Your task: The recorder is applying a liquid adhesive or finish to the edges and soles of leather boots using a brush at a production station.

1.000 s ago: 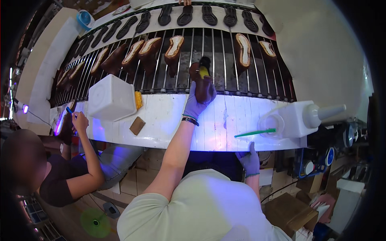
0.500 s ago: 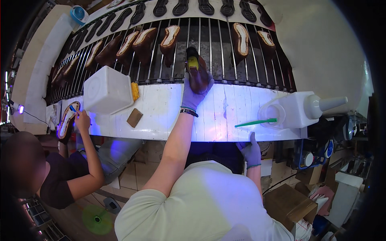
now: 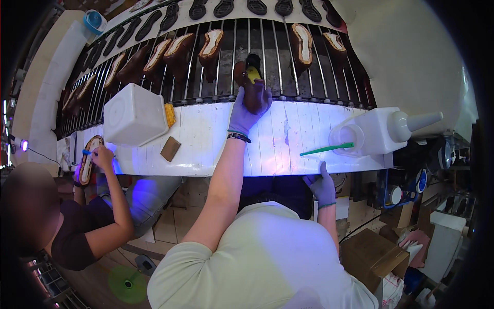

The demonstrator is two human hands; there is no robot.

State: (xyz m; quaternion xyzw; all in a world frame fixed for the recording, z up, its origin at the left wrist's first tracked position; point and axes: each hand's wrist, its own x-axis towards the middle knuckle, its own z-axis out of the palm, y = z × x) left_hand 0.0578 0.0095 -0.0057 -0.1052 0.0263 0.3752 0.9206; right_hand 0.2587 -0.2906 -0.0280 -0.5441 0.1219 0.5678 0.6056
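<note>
My gloved left hand (image 3: pixel 244 114) is closed around a brown shoe upper (image 3: pixel 254 98), low over the near edge of the metal rack (image 3: pixel 280 85). A yellow-green patch and a dark part show in the shoe's opening, at its far end. At the table's front edge is my gloved right hand (image 3: pixel 323 188), thumb raised and apart from the fingers, with nothing seen in it. Nearest to that hand, a green-handled brush (image 3: pixel 327 149) lies with one end in the cut-open side of a white plastic bottle (image 3: pixel 373 131) lying on the white table (image 3: pixel 257 149).
Several brown shoe uppers (image 3: pixel 211 49) rest bottom up across the rack bars. Black soles (image 3: pixel 225 7) line the board beyond. At left stand a white container (image 3: pixel 131 116), a yellow sponge (image 3: pixel 170 115) and a brown block (image 3: pixel 170 149). A co-worker's hand (image 3: pixel 104 156) brushes another shoe (image 3: pixel 90 159).
The shoe in my left hand has turned and tilted, showing more of its brown side. The co-worker's blue brush has swung across the shoe bottom. My right hand stays nearly in place.
</note>
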